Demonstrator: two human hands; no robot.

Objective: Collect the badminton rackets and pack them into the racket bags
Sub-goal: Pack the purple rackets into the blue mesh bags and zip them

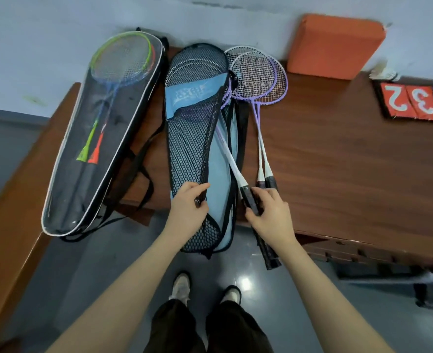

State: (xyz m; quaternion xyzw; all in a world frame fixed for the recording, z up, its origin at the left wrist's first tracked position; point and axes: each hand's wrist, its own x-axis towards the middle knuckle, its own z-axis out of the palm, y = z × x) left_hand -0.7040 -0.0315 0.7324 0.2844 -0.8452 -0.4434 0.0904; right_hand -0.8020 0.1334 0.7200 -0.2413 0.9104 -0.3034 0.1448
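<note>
We risk snagging the purple racket (229, 151) on the netting of the mesh bag (192, 138), since our left hand (188, 212) only pinches the mesh edge while our right hand (271, 216) grips the handle; its head sits half inside the bag on the desk (350, 154), two purple rackets (260, 80) beside

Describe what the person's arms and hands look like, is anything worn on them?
Both forearms are bare as far as the view shows, with no sleeves in sight. The left hand and the right hand wear no gloves, and no watch, ring or bracelet shows on either wrist or on the fingers.
</note>
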